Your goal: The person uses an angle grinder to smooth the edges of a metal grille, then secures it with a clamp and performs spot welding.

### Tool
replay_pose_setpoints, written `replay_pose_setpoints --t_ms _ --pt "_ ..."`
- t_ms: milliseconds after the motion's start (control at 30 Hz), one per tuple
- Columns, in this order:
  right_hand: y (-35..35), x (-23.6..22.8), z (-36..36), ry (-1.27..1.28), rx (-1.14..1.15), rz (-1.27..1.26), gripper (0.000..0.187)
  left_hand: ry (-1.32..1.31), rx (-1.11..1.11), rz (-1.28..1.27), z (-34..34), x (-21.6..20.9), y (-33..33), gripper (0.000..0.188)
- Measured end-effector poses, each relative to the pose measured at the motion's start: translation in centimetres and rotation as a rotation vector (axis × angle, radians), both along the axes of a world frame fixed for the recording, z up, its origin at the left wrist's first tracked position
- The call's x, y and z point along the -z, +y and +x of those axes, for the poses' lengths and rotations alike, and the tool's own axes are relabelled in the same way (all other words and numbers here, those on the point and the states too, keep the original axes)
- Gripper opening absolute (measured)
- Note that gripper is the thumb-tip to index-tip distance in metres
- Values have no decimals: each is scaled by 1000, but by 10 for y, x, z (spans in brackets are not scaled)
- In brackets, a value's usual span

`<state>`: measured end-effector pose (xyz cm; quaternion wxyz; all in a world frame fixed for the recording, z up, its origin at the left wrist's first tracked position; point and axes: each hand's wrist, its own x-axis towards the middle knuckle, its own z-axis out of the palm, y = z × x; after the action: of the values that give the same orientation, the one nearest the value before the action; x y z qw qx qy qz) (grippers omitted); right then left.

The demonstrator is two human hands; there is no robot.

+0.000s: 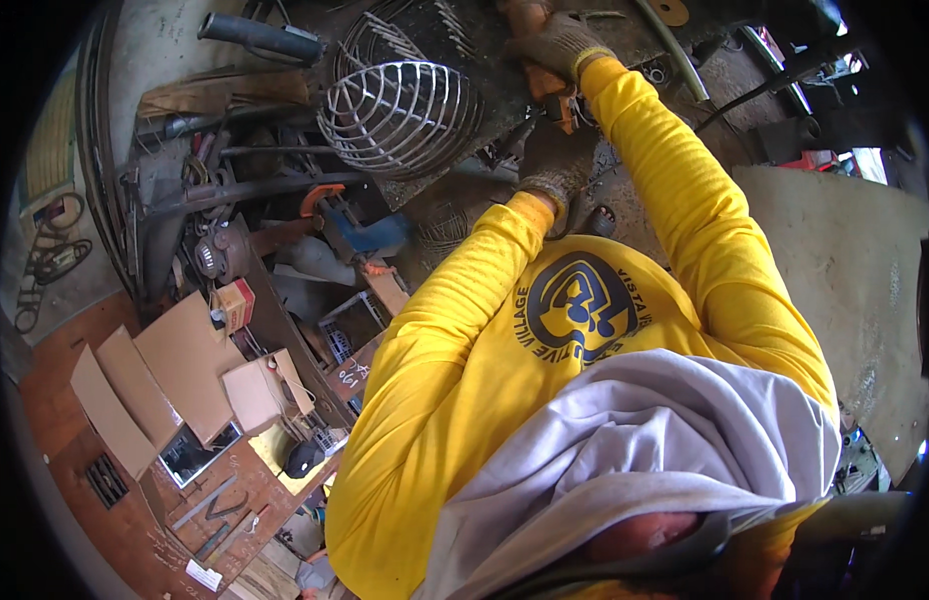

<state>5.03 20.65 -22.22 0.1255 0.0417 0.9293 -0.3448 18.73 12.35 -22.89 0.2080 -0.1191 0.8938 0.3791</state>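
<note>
Grey head cloth [625,450], draped in loose folds, closest to the lens. Yellow long-sleeved shirt [445,385], dark round emblem on the front, both sleeves reaching toward the upper part of the view.

Left hand [558,160], in a dark brown glove with a knitted cuff, at the lower end of the tool; fingers lost in shadow, so spread or closed cannot be told. Right hand [563,46], in a brown glove with a yellow-edged cuff, farther out; fingers bent together over the tool's body, single fingertips not distinguishable.

Orange tool [541,82], elongated, located between and under the two gloves, over the work area; its far end cut by the upper edge.

Work surface [625,190], grey and gritty, strewn with small bits. Wire dome [400,115], bright metal ribs, left of the hands; twisted rods [393,38] just behind it.

Room, left: dark cylinder [260,38]; wood pieces [225,95]; blue piece [377,235] amid crowded scrap; brown board [60,410] bearing cardboard [180,365] and hand tools [225,520]; red-and-tan box [235,303].

Room, right: metal pipe [673,48]; broad grey-green panel [845,290].
</note>
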Motion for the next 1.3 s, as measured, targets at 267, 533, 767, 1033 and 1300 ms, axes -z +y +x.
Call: replay_pose_setpoints --t_ms 267,533,767,1033,1300 --pt "-2 -35 8 -52 -91 73 77 -36 -23 -36 5 -23 -12 60" --pt "8 -39 16 -79 2 62 73 809 157 -226 28 -131 -131 37" --pt "36 0 27 82 86 256 80 759 185 -436 -57 -101 -210 39" --pt "90 -16 103 319 280 342 82 709 198 250 -65 -84 -157 41" --pt "95 -21 190 716 361 206 67 694 273 178 -3 -139 -122 41"
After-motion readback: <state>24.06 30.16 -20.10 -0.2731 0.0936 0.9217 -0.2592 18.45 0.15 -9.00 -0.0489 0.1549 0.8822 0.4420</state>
